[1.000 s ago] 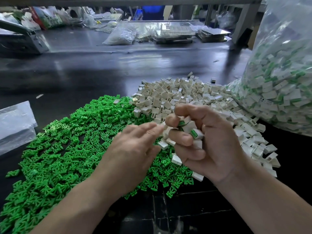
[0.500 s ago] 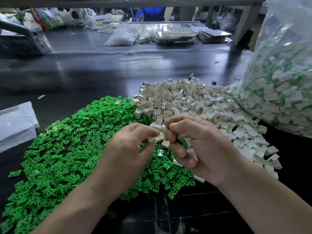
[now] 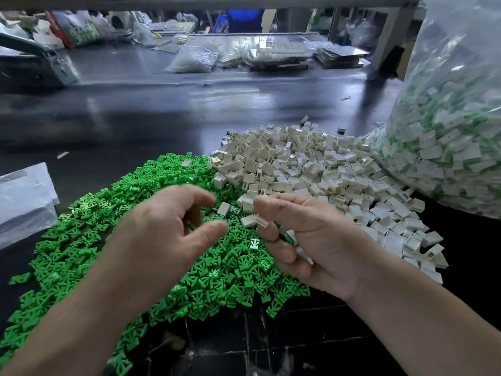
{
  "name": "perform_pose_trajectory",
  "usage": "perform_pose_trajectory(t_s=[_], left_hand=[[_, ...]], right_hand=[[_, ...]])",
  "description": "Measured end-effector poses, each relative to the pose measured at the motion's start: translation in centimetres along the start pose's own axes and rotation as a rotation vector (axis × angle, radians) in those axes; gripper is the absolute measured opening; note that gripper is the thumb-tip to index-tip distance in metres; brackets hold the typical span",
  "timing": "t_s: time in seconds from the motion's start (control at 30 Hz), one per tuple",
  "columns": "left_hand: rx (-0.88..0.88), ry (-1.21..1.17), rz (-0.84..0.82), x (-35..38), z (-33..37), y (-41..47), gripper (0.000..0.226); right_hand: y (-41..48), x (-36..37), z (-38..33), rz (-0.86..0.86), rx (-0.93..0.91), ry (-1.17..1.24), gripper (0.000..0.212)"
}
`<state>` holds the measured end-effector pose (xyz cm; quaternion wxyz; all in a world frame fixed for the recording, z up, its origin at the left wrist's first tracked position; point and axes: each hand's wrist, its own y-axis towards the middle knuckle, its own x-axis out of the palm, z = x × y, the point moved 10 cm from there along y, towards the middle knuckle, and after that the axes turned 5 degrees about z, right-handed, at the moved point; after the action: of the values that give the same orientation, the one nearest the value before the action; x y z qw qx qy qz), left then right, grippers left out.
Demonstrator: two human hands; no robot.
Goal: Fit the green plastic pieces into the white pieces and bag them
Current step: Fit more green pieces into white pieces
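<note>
A wide heap of green plastic pieces (image 3: 89,232) covers the dark table at the left and centre. A heap of white pieces (image 3: 311,164) lies beside it at the right. My right hand (image 3: 306,240) hovers over where the heaps meet, its fingers curled round several white pieces (image 3: 262,221), some with green showing. My left hand (image 3: 162,234) hangs blurred over the green heap, thumb and fingers spread apart, holding nothing. A big clear bag (image 3: 455,126) full of fitted white-and-green pieces stands at the right.
Folded clear plastic bags (image 3: 24,196) lie at the left table edge. Bare dark table (image 3: 162,112) stretches behind the heaps. Further back lie a filled plastic bag (image 3: 193,61), flat trays (image 3: 279,54) and clutter.
My left hand has drawn back to the left from my right hand and spread its fingers. My right hand stays over the heaps, still gripping pieces.
</note>
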<state>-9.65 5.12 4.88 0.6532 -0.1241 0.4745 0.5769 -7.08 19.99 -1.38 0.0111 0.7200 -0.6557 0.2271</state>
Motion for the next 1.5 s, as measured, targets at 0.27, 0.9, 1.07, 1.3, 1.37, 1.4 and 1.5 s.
perform_pose_trajectory(t_s=[0.27,0.9,1.07,1.3,1.37,1.4,1.5], left_hand=[[-0.001,0.420,-0.296,3.7,-1.8,-0.7,0.039],[-0.072,-0.173,0.041,1.3,-1.2,-0.1,0.015],[-0.093,-0.346,0.024,1.5,-1.1,-0.2,0.025],[-0.369,-0.972,-0.023,4.4,-2.0,-0.6,0.011],[-0.375,-1.034,-0.057,4.9,-1.4,-0.8,0.010],[-0.373,-1.048,-0.062,5.0,-1.2,-0.8,0.010],[-0.375,-1.048,-0.021,4.7,-1.1,-0.8,0.018]], right_hand=[[0.1,0.1,0.0,-0.046,-0.010,0.063,0.016],[0.1,0.1,0.5,-0.026,0.015,0.045,0.014],[0.1,0.1,0.5,-0.009,0.000,0.023,0.013],[-0.1,0.5,0.4,0.006,-0.053,-0.044,0.010],[-0.1,0.5,0.3,0.011,-0.071,-0.055,0.011],[-0.1,0.5,0.2,0.013,-0.078,-0.052,0.012],[-0.1,0.3,0.0,0.022,-0.094,-0.048,0.011]])
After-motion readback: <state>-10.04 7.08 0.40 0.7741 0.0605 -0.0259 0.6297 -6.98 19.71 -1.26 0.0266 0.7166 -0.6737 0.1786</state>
